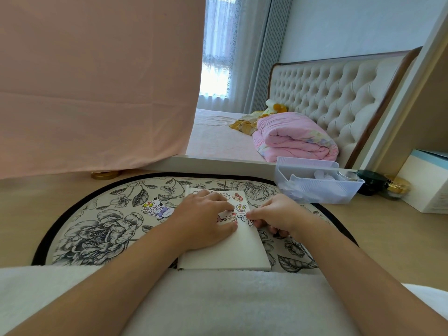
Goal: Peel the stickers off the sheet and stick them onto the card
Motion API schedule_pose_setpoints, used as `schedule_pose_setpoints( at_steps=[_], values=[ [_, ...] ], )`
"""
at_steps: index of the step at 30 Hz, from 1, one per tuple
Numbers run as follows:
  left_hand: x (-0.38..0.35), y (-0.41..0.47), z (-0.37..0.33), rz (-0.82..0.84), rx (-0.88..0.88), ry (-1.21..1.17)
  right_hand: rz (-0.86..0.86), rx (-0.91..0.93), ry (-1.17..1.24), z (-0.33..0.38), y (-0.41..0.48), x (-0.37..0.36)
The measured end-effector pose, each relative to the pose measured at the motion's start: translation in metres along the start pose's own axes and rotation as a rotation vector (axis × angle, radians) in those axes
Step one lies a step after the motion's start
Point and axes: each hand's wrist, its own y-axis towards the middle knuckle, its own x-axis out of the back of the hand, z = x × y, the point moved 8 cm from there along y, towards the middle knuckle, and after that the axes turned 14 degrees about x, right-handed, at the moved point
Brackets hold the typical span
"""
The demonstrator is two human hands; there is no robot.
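On the card [230,253], the left hand [206,219] lies flat, fingers straight; the right hand [274,214] pinches a sticker [245,218].

The left hand [206,219] covers the middle of the card [232,253] and part of the stickers [238,209] on it. The right hand [276,214] curls over its own fingertips; whether they pinch the white sticker [242,217] at the card's edge cannot be told. Beyond the right hand, the basket [315,187] contents are indistinct. Further right, the box [426,187] is cut off by the frame edge.
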Motion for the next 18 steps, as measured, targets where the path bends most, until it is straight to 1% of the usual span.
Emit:
schedule_pose_setpoints(
  at_steps=[4,7,10,18],
  values=[
    [0.002,0.000,-0.003,-0.035,-0.031,0.005,-0.023,0.026,-0.036,0.000,0.002,0.000],
    [0.006,-0.003,-0.011,-0.068,-0.118,-0.026,-0.042,0.028,-0.071,0.000,0.004,-0.001],
    [0.005,-0.006,-0.018,-0.049,-0.192,-0.037,-0.069,0.036,-0.160,0.000,0.006,-0.001],
    [0.004,-0.009,-0.023,-0.044,-0.180,0.030,-0.136,0.151,-0.424,0.018,-0.008,0.004]
  ],
)
